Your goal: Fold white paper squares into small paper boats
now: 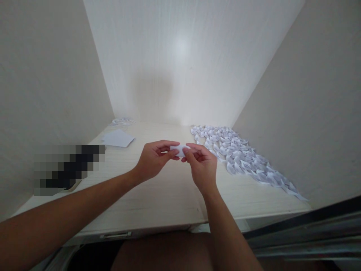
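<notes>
A small piece of white paper (pixel 178 149) is pinched between my two hands, above the middle of the desk. My left hand (pixel 153 158) grips its left end between thumb and fingers. On the other end, the thumb and fingers of my right hand (pixel 202 163) are closed. My fingers cover part of the paper, so its full folded shape cannot be made out. To the right lies a wide spread of folded white paper pieces (pixel 242 154). A stack of white paper sheets (pixel 118 138) rests on the left, apart from my left hand.
The pale desk (pixel 158 203) is boxed in by a back wall and two side walls. A small heap of white paper bits (pixel 122 121) sits in the back left corner. Along the left side lies a dark, pixelated object (pixel 76 165). A drawer handle (pixel 115 236) is on the front edge.
</notes>
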The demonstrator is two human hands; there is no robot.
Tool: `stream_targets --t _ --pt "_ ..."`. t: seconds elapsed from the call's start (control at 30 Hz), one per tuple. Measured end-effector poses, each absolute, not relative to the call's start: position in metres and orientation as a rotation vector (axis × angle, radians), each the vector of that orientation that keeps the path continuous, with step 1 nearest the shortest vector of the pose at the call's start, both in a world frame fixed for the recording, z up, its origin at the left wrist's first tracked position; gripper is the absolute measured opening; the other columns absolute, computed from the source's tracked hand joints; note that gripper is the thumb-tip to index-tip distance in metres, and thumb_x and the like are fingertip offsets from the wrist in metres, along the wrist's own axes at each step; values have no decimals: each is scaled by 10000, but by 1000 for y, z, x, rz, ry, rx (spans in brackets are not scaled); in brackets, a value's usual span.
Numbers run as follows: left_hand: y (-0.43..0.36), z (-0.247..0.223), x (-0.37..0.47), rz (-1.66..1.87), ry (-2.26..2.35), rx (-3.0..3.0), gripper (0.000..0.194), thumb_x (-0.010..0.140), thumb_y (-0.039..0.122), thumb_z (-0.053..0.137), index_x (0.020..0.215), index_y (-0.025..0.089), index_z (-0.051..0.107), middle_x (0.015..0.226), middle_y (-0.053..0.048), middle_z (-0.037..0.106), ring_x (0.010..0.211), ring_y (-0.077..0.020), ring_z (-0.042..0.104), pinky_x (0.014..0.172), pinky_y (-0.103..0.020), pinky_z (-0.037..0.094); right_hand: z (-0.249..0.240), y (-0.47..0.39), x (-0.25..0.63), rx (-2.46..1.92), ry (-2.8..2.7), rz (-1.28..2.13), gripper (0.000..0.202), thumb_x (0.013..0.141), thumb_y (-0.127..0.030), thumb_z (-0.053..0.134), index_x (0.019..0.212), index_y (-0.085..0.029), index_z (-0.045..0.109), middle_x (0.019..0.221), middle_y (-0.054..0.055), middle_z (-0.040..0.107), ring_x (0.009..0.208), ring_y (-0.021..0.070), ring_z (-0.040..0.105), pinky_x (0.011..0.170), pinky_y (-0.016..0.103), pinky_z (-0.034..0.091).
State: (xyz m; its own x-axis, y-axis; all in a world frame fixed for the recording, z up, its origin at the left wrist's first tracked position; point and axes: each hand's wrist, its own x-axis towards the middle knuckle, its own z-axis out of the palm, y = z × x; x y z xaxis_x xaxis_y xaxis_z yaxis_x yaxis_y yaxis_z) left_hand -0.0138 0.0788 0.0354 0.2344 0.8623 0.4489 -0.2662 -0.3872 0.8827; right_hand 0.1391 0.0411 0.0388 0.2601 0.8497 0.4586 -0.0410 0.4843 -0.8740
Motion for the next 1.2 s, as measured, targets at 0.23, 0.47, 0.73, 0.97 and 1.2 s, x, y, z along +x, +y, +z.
stream_targets --t 0.23,0.47,0.73,0.97,1.2 --pt "78 36 -15 1358 624 1467 292 743 250 858 991 115 781 754 -27 771 676 -163 758 684 -269 680 40 42 144 -998 -1158 753 228 743 -326 809 918 -196 744 634 -23 689 544 128 623 542 260 491" --pt "81 33 -13 1342 633 1423 339 724 284 879 996 114 770 809 -44 792 690 -177 767 685 -300 690 38 44 151 -1100 -1179 772 215 756 -390 788 823 -190 746 619 -5 679 558 136 602 536 264 455" --pt "83 32 -12 1312 657 1307 383 657 303 922 959 107 791 825 -71 804 717 -197 776 678 -304 689 38 44 153 -1133 -1183 759 197 762 -383 774 787 -189 750 595 -8 663 546 131 572 533 264 431" --pt "82 32 -13 1291 706 1291 386 612 310 941 910 110 799 787 -61 797 676 -196 769 639 -297 685 37 44 156 -1149 -1266 802 205 799 -394 734 782 -190 738 594 -10 659 542 124 558 539 259 422" --pt "84 29 -14 1251 737 1314 408 616 320 934 924 93 792 809 -76 800 682 -202 770 659 -318 691 35 45 159 -1215 -1340 813 232 791 -405 750 738 -179 731 604 6 677 543 123 557 550 258 421"
